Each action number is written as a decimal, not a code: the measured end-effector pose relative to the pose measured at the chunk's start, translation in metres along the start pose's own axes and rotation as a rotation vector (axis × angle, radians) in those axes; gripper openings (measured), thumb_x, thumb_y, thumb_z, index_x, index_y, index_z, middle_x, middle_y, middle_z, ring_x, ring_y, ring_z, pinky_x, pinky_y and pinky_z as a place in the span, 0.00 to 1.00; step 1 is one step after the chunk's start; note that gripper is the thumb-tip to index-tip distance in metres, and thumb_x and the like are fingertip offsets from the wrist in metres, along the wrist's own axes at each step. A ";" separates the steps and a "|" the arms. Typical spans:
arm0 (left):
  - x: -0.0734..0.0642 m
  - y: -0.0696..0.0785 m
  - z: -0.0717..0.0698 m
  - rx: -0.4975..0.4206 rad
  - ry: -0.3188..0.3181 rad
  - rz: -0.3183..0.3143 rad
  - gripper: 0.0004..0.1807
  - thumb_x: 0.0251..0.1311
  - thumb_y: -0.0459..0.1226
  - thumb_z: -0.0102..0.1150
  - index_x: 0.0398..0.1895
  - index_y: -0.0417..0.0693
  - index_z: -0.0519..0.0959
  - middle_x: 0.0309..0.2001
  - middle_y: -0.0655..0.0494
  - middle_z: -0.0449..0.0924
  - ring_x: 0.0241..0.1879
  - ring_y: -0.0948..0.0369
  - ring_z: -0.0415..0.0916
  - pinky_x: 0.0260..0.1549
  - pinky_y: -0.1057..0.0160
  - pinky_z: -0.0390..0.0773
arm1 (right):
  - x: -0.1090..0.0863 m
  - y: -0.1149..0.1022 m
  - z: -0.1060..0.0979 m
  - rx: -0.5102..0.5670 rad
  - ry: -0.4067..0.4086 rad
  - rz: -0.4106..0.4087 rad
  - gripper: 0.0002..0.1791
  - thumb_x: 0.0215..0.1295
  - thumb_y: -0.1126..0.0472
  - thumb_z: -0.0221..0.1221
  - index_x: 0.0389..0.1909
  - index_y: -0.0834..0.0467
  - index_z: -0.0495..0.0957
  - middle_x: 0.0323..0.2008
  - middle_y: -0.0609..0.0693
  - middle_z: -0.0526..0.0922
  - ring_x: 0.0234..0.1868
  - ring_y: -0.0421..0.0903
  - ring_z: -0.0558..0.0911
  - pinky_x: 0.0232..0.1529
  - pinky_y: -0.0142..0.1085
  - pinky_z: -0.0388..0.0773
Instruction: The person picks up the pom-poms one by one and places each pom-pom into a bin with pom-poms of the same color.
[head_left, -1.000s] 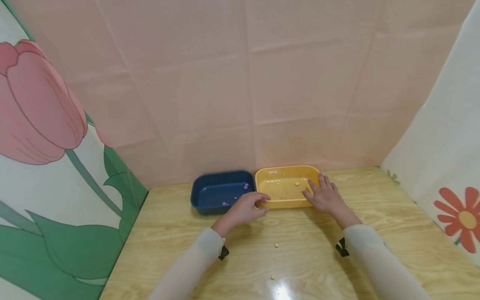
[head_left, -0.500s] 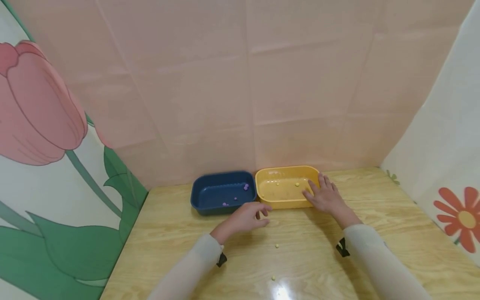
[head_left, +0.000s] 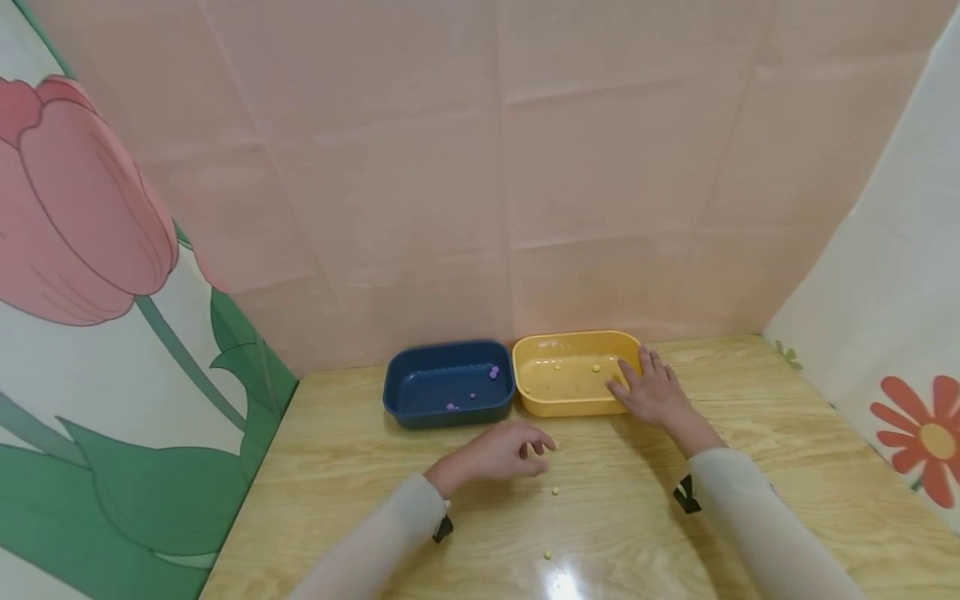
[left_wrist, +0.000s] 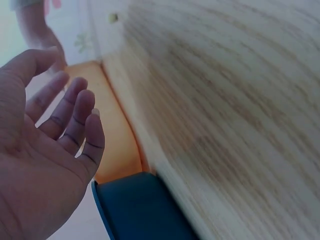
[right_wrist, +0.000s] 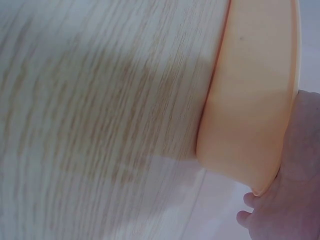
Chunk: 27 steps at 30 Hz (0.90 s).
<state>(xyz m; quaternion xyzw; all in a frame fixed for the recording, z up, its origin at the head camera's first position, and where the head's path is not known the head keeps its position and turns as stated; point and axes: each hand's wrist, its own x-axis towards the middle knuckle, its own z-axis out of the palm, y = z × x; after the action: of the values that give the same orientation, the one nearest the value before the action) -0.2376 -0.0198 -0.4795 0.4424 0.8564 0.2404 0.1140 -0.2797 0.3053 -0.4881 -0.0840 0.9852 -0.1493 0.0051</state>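
My left hand hovers over the wooden table in front of the trays, fingers loosely bent, palm holding nothing in the left wrist view. Near it on the table lies a small yellow bead, with another yellow bead closer to the front. With fingers spread, my right hand rests across the right end of the yellow tray; some fingers reach over its rim. Inside that tray are a few yellow pieces. The right wrist view shows the hand along the tray's rim.
A dark blue tray stands left of the yellow one, side against side, holding several purple pieces. Behind both hangs a pink cloth. Flower-patterned cloths flank the table on the left and right.
My left hand has drawn back from the yellow tray's front left corner toward me and slightly right, over the table. The right hand stays at the tray's right end.
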 end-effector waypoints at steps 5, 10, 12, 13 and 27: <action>0.000 0.002 0.006 0.001 -0.035 -0.004 0.16 0.67 0.43 0.66 0.57 0.55 0.83 0.48 0.59 0.83 0.38 0.71 0.75 0.41 0.74 0.74 | 0.001 0.000 0.000 0.011 -0.001 -0.001 0.41 0.80 0.40 0.41 0.78 0.67 0.53 0.76 0.78 0.34 0.75 0.78 0.37 0.70 0.71 0.36; 0.000 0.004 0.009 0.005 -0.067 0.000 0.17 0.66 0.44 0.66 0.57 0.57 0.83 0.48 0.59 0.82 0.36 0.73 0.73 0.39 0.75 0.73 | 0.000 0.000 -0.001 0.017 -0.005 0.001 0.41 0.80 0.40 0.41 0.78 0.67 0.52 0.76 0.78 0.33 0.75 0.77 0.36 0.70 0.71 0.35; 0.000 0.004 0.011 0.003 -0.074 0.002 0.16 0.66 0.44 0.67 0.56 0.57 0.83 0.47 0.59 0.81 0.34 0.73 0.72 0.38 0.75 0.73 | -0.001 0.000 -0.001 0.014 -0.004 0.003 0.41 0.80 0.39 0.41 0.78 0.67 0.52 0.76 0.77 0.33 0.75 0.77 0.36 0.71 0.71 0.35; 0.000 0.004 0.012 -0.001 -0.076 0.001 0.16 0.66 0.44 0.67 0.56 0.57 0.83 0.47 0.60 0.81 0.34 0.73 0.72 0.37 0.75 0.73 | -0.001 0.000 -0.002 0.015 -0.001 0.001 0.41 0.80 0.39 0.41 0.78 0.67 0.53 0.76 0.78 0.33 0.75 0.78 0.36 0.70 0.71 0.36; 0.000 0.005 0.023 0.045 -0.108 0.023 0.16 0.64 0.45 0.69 0.54 0.61 0.85 0.44 0.64 0.78 0.37 0.74 0.72 0.41 0.77 0.71 | -0.002 -0.001 -0.003 0.013 0.013 0.000 0.42 0.80 0.38 0.40 0.77 0.67 0.55 0.76 0.78 0.35 0.75 0.78 0.38 0.71 0.71 0.38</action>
<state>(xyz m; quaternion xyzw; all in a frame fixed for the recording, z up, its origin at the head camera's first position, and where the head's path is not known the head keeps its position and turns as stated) -0.2248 -0.0104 -0.4970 0.4671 0.8490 0.1982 0.1474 -0.2775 0.3056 -0.4852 -0.0832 0.9842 -0.1560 -0.0006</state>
